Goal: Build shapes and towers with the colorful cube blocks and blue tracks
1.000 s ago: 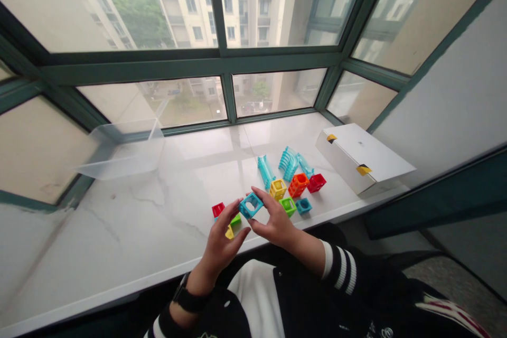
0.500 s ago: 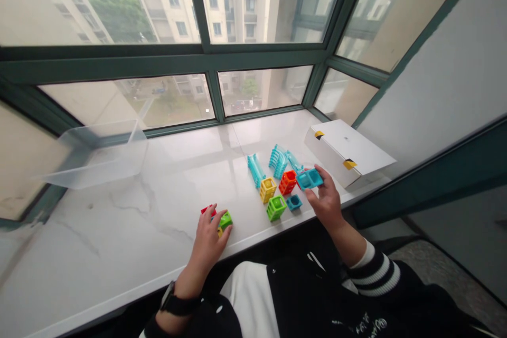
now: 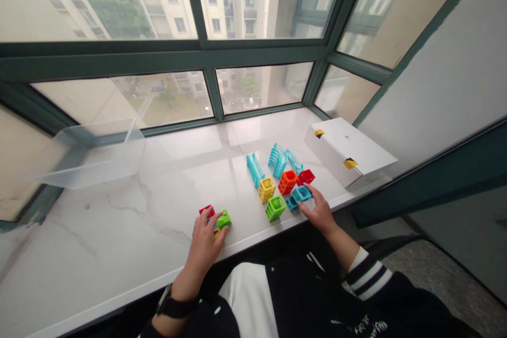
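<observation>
On the marble windowsill [image 3: 130, 222], beside a white box [image 3: 348, 150] whose writing was too small to read, the right hand [image 3: 320, 212] pinched a blue block [image 3: 301, 193] while the left hand [image 3: 204, 243] cupped a green block [image 3: 224, 218].

Approx 9 cube blocks [image 3: 276, 207], 3 teal ramps [image 3: 254, 168], 1 white box [image 3: 348, 151], 1 clear bin [image 3: 93, 156].

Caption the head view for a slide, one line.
Left hand rests on a green cube while right hand touches a blue cube among coloured blocks on a marble windowsill.
</observation>
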